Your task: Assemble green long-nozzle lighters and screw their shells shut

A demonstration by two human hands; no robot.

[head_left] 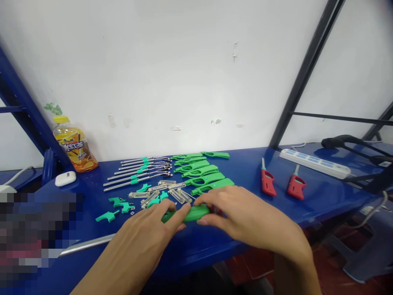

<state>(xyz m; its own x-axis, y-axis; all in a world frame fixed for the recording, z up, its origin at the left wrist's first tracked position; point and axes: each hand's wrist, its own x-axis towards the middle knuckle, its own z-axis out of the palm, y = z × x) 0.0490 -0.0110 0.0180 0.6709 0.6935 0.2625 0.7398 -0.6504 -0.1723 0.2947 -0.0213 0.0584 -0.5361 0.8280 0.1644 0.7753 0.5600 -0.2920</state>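
Observation:
A green lighter handle [196, 213] lies between my two hands at the front of the blue table. My left hand [159, 223] is closed on its left part, and my right hand [225, 209] grips its right end. A metal tube [89, 244] runs out to the left from behind my left wrist. Just beyond my hands lie several clear fuel tanks [150, 198] and teal triggers [107, 216]. Behind them are several green handle shells [205, 178] in a column, and several metal tubes with wires [123, 183] to their left.
Two red lighters [268, 182] lie on the right of the table [245, 172], near a white power strip [315, 163]. A drink bottle [75, 145] and a white case [65, 178] stand at the left. A wall rises behind.

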